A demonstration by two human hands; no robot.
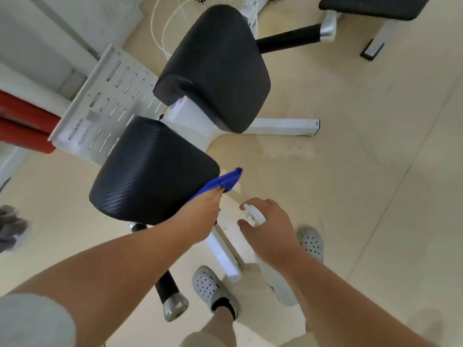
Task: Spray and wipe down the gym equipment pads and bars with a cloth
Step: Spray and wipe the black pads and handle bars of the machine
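My left hand [200, 216] presses the cloth [225, 181] on the near pad's [152, 169] right edge, frame center; right hand [270, 234] grips the spray bottle [275, 276] beside it. I'd say approx. early: far pad [215, 68] & bars look untouched.

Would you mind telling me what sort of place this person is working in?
Most likely a gym: two black padded seats, near pad and far pad, sit on a white machine frame, with another bench beyond.
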